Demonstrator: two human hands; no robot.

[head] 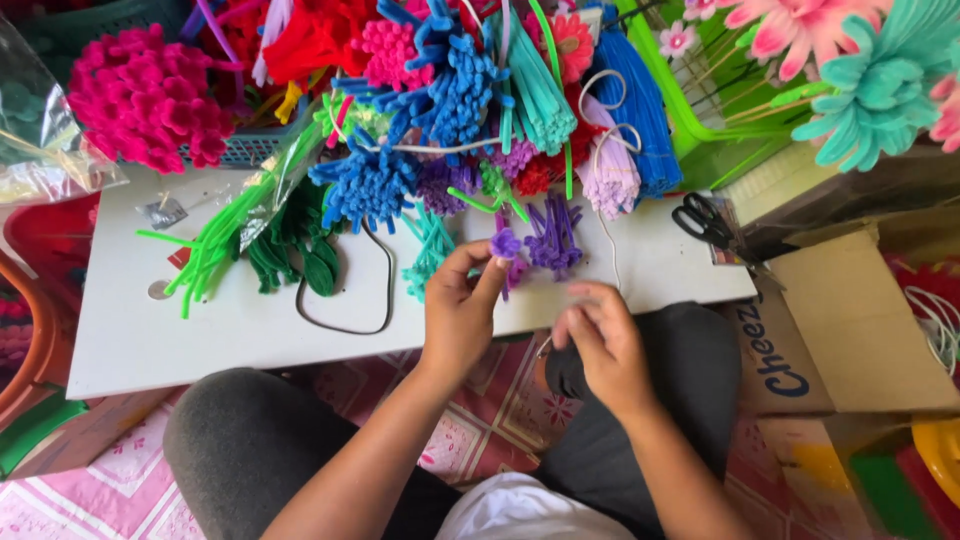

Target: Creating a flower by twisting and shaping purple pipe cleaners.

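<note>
L hand (pixel 458 310) pinches purple pipe-cleaner flower (pixel 507 244) over worktop (pixel 130 330); R hand (pixel 598 338), at its 4 o'clock, blurred, grip can't tell. Step: shaping flower; next prob needs steady pinch, careful twist.

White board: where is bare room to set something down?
The white board is bare along its near-left part, between the green pipe cleaners and the near edge. A smaller patch lies between the purple pipe-cleaner pieces and the black scissors. The back is crowded with pipe-cleaner bundles.
</note>
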